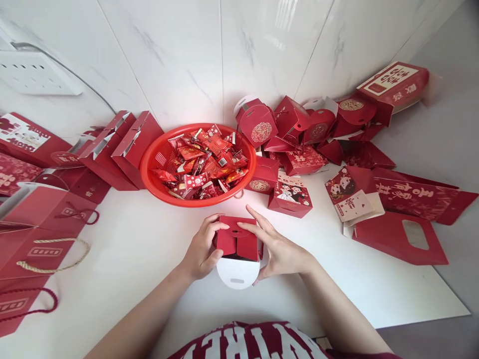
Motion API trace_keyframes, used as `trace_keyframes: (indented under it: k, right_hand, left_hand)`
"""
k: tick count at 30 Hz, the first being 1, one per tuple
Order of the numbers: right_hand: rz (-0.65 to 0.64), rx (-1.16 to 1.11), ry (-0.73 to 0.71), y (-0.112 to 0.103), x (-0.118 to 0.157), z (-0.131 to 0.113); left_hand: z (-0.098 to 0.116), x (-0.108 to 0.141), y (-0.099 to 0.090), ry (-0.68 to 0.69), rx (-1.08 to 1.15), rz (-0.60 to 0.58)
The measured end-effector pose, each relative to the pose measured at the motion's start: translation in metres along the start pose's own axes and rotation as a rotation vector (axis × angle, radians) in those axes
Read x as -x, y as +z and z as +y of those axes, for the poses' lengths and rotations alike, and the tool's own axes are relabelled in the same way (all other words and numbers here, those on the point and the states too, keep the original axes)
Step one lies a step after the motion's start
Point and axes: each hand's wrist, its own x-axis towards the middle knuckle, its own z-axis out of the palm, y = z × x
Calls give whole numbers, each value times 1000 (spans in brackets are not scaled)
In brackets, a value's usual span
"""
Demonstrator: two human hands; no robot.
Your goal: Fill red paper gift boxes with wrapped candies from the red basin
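A small red gift box [236, 244] is between my two hands near the table's front edge. One rounded flap hangs toward me with its white inside and a slot showing, while red flaps fold over the top. My left hand [204, 248] grips the box's left side, thumb at the near corner and fingers over the top edge. With its fingers spread, my right hand [279, 249] touches the top and right side. Just beyond stands a red plastic basket [149, 187] of wrapped candies [209, 159].
Red gift bags with rope handles [45, 249] line the left side. Against the wall stand more red boxes [258, 122]. A box with a cartoon couple [292, 195] sits right of the basket. Flat red packaging [400, 239] lies at the right; a power strip [33, 72] is at upper left.
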Motion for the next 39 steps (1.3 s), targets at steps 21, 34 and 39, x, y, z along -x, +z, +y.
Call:
trace_keyframes:
  k: [21, 34, 39]
  right_hand:
    - [387, -325, 160, 33, -8, -9]
    - [346, -15, -130, 54, 7, -46]
    - [417, 104, -182, 46, 6, -34]
  left_hand:
    - [6, -4, -6, -58, 45, -48]
    - [106, 20, -34, -273, -705, -76]
    - [105, 44, 3, -289, -917, -109]
